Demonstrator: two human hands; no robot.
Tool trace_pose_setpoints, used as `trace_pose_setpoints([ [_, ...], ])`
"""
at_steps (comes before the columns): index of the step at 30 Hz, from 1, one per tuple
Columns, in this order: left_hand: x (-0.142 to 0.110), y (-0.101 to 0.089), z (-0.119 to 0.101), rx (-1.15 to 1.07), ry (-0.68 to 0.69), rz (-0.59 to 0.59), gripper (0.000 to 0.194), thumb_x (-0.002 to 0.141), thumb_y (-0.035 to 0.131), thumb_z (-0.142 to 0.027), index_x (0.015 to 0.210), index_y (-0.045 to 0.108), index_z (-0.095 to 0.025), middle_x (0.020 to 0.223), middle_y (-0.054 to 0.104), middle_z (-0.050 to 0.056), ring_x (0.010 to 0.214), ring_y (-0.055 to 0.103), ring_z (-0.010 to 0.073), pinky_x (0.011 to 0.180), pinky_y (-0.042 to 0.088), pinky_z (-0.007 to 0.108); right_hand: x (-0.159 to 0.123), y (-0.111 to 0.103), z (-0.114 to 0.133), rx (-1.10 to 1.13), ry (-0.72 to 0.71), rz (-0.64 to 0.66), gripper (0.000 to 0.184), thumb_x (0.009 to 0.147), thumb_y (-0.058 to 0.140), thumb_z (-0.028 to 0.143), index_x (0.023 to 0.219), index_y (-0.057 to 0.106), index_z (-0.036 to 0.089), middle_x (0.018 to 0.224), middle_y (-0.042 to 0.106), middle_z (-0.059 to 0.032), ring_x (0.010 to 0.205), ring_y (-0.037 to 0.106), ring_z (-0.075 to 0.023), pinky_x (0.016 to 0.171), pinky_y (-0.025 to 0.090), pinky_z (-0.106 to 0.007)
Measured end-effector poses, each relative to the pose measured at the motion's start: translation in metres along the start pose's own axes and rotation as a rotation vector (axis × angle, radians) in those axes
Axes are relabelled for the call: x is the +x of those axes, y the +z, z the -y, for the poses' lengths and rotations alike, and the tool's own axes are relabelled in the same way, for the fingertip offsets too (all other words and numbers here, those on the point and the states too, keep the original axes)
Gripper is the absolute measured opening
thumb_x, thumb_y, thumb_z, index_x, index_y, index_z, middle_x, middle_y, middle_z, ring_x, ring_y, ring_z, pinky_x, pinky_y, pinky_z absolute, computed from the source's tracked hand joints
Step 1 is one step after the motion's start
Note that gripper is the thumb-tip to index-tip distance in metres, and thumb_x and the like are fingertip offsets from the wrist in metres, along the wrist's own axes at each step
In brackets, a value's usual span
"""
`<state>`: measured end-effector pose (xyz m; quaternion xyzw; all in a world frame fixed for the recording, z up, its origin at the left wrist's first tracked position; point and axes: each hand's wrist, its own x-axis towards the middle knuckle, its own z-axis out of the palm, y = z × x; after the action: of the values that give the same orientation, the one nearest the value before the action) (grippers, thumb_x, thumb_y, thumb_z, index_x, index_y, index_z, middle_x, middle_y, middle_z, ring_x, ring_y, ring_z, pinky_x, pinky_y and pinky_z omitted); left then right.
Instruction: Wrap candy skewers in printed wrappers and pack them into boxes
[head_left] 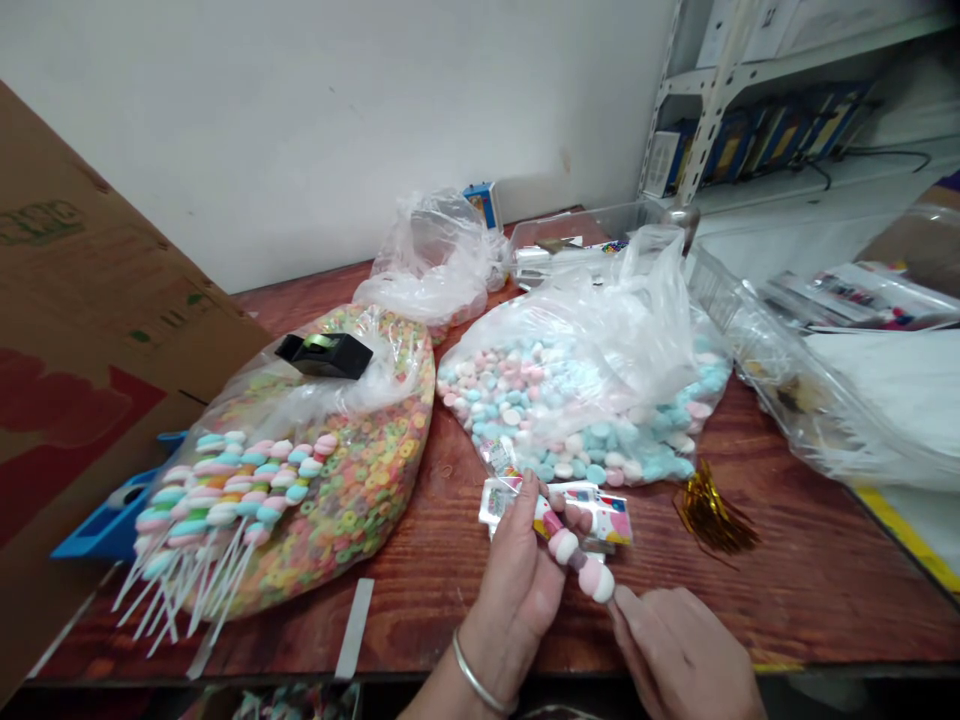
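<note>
Curling round a candy (564, 546), the left hand (517, 575) holds its far end in bent fingers, which hide part of it. The right hand (679, 650) is bent at the near end, but its fingers cover the spot, so I can't tell what it grips. The candy is just above the table (810, 600), by some bright cards (611, 515) half hidden by the left hand. The bag (637, 330) behind is cloudy, so many sweets (511, 416) look blurry. The box (112, 330) is cut off.
</note>
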<state>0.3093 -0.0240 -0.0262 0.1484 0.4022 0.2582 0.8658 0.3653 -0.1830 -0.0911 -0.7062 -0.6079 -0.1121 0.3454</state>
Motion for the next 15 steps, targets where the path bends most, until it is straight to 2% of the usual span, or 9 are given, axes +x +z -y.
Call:
trace_pose_setpoints([
  [2, 0.0, -0.003, 0.002, -0.018, -0.044, 0.055, 0.029, 0.082, 0.064, -0.042, 0.077, 0.056, -0.015, 0.065, 0.057, 0.0, 0.058, 0.058, 0.0127, 0.058, 0.051, 0.026, 0.001, -0.001, 0.003, 0.225, 0.231, 0.049, 0.014, 0.094, 0.05, 0.023, 0.097, 0.063, 0.019, 0.066, 0.06, -0.0007, 0.057, 0.054, -0.0153, 0.059, 0.039, -0.027],
  [4, 0.001, -0.006, 0.003, -0.052, -0.09, 0.109, 0.028, 0.083, 0.063, -0.042, 0.078, 0.057, -0.015, 0.064, 0.056, 0.0, 0.059, 0.058, 0.0131, 0.065, 0.052, 0.029, 0.005, -0.003, 0.006, 0.605, 0.606, 0.164, 0.025, 0.097, 0.044, 0.036, 0.086, 0.059, 0.02, 0.063, 0.054, 0.0013, 0.054, 0.05, -0.0129, 0.052, 0.038, -0.023],
  [6, 0.002, -0.009, 0.004, -0.074, -0.125, 0.169, 0.029, 0.085, 0.06, -0.042, 0.078, 0.057, -0.014, 0.065, 0.057, 0.001, 0.063, 0.059, 0.0143, 0.069, 0.052, 0.03, 0.008, -0.003, 0.009, 0.991, 0.961, 0.264, 0.039, 0.096, 0.038, 0.051, 0.077, 0.054, 0.021, 0.053, 0.039, 0.0064, 0.044, 0.036, -0.0097, 0.042, 0.03, -0.02],
  [8, 0.002, -0.011, 0.004, -0.081, -0.142, 0.228, 0.032, 0.086, 0.057, -0.044, 0.075, 0.057, -0.014, 0.066, 0.058, 0.002, 0.065, 0.06, 0.0156, 0.069, 0.051, 0.031, 0.012, -0.001, 0.011, 1.247, 1.162, 0.297, 0.045, 0.093, 0.038, 0.06, 0.073, 0.049, 0.021, 0.047, 0.025, 0.0108, 0.039, 0.023, -0.0078, 0.038, 0.022, -0.019],
  [9, 0.002, -0.011, 0.005, -0.078, -0.143, 0.251, 0.034, 0.087, 0.056, -0.046, 0.075, 0.057, -0.014, 0.066, 0.059, 0.003, 0.066, 0.06, 0.0163, 0.07, 0.051, 0.031, 0.013, -0.001, 0.012, 1.299, 1.199, 0.302, 0.047, 0.092, 0.039, 0.063, 0.072, 0.048, 0.021, 0.046, 0.022, 0.0118, 0.038, 0.021, -0.0074, 0.038, 0.021, -0.019],
  [11, 0.002, -0.011, 0.008, -0.055, -0.127, 0.26, 0.037, 0.087, 0.054, -0.049, 0.075, 0.058, -0.014, 0.066, 0.059, 0.003, 0.066, 0.06, 0.0174, 0.069, 0.051, 0.032, 0.013, 0.0, 0.011, 1.222, 1.142, 0.286, 0.046, 0.091, 0.041, 0.061, 0.072, 0.049, 0.021, 0.046, 0.026, 0.0109, 0.039, 0.025, -0.0076, 0.039, 0.024, -0.019],
  [13, 0.001, -0.01, 0.011, -0.03, -0.104, 0.217, 0.039, 0.086, 0.054, -0.051, 0.076, 0.058, -0.014, 0.065, 0.059, 0.003, 0.065, 0.06, 0.0175, 0.069, 0.051, 0.033, 0.011, 0.0, 0.01, 0.93, 0.932, 0.224, 0.039, 0.095, 0.043, 0.051, 0.074, 0.053, 0.02, 0.052, 0.042, 0.0061, 0.045, 0.039, -0.0095, 0.044, 0.032, -0.02],
  [15, 0.0, -0.008, 0.014, -0.028, -0.104, 0.15, 0.038, 0.084, 0.057, -0.051, 0.075, 0.057, -0.014, 0.066, 0.059, 0.003, 0.063, 0.06, 0.0168, 0.068, 0.051, 0.033, 0.007, 0.0, 0.007, 0.529, 0.594, 0.127, 0.029, 0.097, 0.045, 0.036, 0.077, 0.058, 0.02, 0.061, 0.055, 0.0017, 0.053, 0.05, -0.0122, 0.053, 0.038, -0.023],
])
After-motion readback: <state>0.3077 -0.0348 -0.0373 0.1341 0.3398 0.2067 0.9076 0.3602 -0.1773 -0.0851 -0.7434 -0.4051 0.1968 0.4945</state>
